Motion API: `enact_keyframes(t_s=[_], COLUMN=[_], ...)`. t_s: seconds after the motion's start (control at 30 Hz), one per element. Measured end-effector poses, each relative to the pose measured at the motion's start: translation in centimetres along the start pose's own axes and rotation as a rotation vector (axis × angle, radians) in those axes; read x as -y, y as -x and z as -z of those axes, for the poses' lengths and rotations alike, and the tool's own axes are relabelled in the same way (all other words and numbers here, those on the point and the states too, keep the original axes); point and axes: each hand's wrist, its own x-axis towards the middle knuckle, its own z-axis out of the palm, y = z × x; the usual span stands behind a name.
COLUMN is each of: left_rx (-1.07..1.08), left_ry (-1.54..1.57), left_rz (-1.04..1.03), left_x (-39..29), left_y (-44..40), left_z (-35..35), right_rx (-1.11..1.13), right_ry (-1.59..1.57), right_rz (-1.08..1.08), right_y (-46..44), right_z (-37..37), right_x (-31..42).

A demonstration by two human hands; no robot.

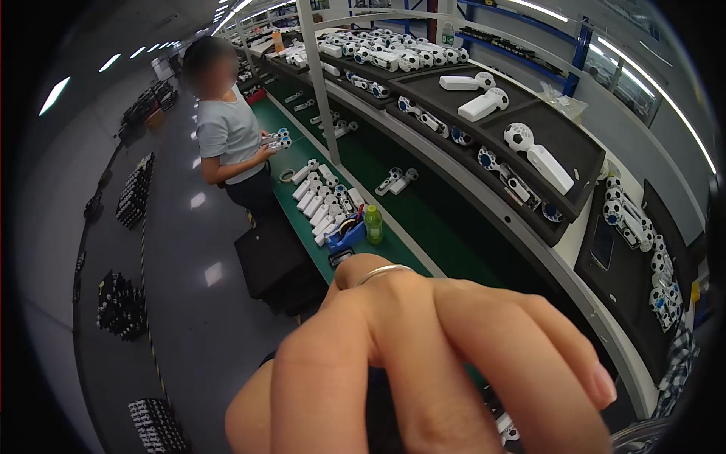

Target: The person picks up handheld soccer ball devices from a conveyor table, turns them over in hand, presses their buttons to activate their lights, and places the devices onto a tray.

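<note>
Close to the camera, my right hand point(431, 340) fills the lower middle of the head view. Its back and bent fingers show, with gaps between some of them, and a thin ring is on one finger. One fingertip with its nail points down at the right; the other tips run out of the frame. Nothing is seen in this hand, which looks open. It covers the near end of the green bench point(295, 189). Just beyond the knuckles are a blue holder point(346, 237) with tools and a green bottle point(373, 225). My left hand is not in view.
White devices with football-patterned heads point(321, 204) lie in rows on the bench. A co-worker point(234, 136) stands at its left side, holding similar parts. More devices lie on a black raised shelf point(454, 113) and a dark mat point(597, 280) at right. Black stacked trays point(276, 261) stand beside the bench.
</note>
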Motion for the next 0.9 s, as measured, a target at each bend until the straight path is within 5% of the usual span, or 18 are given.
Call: enact_keyframes(t_s=[0.1, 0.5, 0.9], left_rx=[0.033, 0.103, -0.220], left_ry=[0.015, 0.083, -0.081], left_rz=[-0.034, -0.097, -0.207], left_x=[0.3, 1.4, -0.2], left_y=[-0.1, -0.8, 2.4], left_z=[0.0, 0.1, 2.5], right_rx=[0.021, 0.023, -0.039], right_ry=[0.000, 0.008, 0.011], right_rz=[-0.130, -0.110, -0.145], right_y=[1.6, 0.0, 1.3], right_z=[0.5, 0.7, -0.1], right_x=[3.7, 2.1, 1.8])
